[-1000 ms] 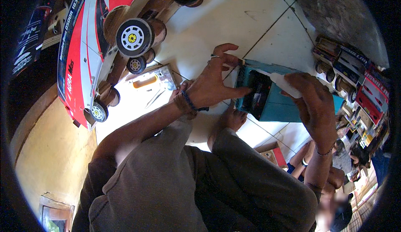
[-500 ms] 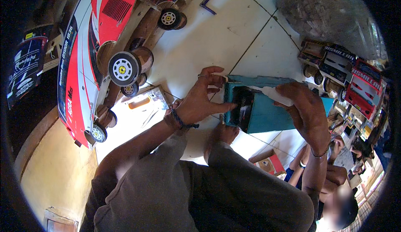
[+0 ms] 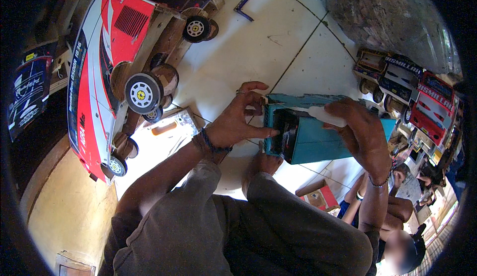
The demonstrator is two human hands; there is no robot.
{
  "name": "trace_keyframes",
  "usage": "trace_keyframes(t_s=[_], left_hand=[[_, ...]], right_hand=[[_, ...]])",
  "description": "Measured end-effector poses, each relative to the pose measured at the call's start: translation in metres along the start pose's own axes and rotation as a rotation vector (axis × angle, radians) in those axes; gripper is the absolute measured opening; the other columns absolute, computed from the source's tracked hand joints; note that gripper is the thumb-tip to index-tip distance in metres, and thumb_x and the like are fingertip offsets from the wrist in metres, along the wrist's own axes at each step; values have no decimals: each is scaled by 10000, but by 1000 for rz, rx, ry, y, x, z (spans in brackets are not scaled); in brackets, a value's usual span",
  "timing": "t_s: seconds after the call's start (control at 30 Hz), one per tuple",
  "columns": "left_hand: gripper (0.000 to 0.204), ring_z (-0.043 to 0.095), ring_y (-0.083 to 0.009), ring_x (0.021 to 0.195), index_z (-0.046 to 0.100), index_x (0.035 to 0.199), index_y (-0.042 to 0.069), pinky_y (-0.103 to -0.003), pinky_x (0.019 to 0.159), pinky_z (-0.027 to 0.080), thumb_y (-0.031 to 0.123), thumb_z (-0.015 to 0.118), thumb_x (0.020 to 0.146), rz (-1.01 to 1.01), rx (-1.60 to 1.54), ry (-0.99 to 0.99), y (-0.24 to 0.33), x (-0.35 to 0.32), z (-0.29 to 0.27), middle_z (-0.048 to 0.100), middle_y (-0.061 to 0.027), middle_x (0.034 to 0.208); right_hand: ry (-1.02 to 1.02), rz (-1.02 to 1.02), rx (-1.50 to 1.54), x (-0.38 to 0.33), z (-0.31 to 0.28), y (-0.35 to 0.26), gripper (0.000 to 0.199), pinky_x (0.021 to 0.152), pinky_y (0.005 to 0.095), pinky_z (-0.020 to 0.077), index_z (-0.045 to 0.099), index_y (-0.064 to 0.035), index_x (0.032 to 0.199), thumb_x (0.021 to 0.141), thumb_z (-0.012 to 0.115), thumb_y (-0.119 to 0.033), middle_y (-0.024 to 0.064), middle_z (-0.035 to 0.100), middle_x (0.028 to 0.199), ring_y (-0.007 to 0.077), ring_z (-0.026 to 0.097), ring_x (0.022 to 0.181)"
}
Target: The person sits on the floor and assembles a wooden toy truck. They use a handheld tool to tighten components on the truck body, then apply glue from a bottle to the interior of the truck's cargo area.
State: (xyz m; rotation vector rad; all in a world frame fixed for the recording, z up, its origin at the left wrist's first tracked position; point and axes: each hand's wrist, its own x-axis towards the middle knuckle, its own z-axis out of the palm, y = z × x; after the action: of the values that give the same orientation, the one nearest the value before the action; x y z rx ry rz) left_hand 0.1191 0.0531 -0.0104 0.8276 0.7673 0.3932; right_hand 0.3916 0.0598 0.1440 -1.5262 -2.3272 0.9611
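Observation:
A teal box-shaped wooden piece (image 3: 323,144), with a black panel (image 3: 286,136) set in near its left end, is in front of me above my knees. My left hand (image 3: 236,122) grips that left end, its thumb on the edge by the black panel and its other fingers at the far corner. In my right hand (image 3: 360,132) is a small white squeeze bottle (image 3: 325,116), held over the top of the teal piece with its tip pointing left. The tip's exact contact with the wood is too small to make out.
A red and white model bus (image 3: 99,97) with wheels stands at the left. Model trucks (image 3: 435,104) line the right side. A blue angular frame (image 3: 243,0) lies on the tiled floor (image 3: 238,57). Another person (image 3: 400,211) sits at the lower right, near a red-and-wood piece (image 3: 320,196).
The teal piece has tilted slightly, so more of its black panel and near side show. The bottle has moved a little left and down. My left hand keeps its grip.

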Motion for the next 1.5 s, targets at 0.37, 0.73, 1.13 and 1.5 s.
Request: trace_keyframes(t_s=[0.37, 0.73, 1.13, 1.5], left_hand=[[1166, 514, -174, 1129, 266, 1547, 189, -367, 970, 469, 115, 979, 628, 28, 64, -92, 4, 13, -10, 489, -3, 1161], [1174, 513, -180, 1146, 250, 1548, 197, -384, 1002, 454, 158, 984, 633, 8, 28, -138, 1, 18, -13, 501, -5, 1153], [1181, 530, -211, 1181, 249, 1570, 182, -421, 1053, 455, 227, 984, 647, 26, 110, -244, 9, 28, -21, 494, -14, 1106], [1231, 548, -179, 1067, 268, 1576, 161, -401, 1016, 446, 220, 1002, 589, 143, 330, -217, 15, 29, -24, 541, -9, 1094]], right_hand=[[-13, 37, 67, 1, 3, 7, 409, 814, 417, 563, 612, -94, 1177, 805, 690, 55, 141, 694, 1100, 331, 710, 986], [-42, 47, 54, 3, -1, 6, 414, 814, 422, 562, 613, -79, 1175, 799, 687, 78, 150, 691, 1112, 342, 705, 983], [3, 151, 103, -10, -13, 9, 318, 806, 393, 572, 598, -56, 1167, 880, 659, 68, 168, 689, 1086, 313, 708, 963], [46, 153, 173, -13, -10, 11, 335, 797, 412, 538, 623, -41, 1135, 822, 742, -48, 138, 690, 1066, 342, 686, 939]])
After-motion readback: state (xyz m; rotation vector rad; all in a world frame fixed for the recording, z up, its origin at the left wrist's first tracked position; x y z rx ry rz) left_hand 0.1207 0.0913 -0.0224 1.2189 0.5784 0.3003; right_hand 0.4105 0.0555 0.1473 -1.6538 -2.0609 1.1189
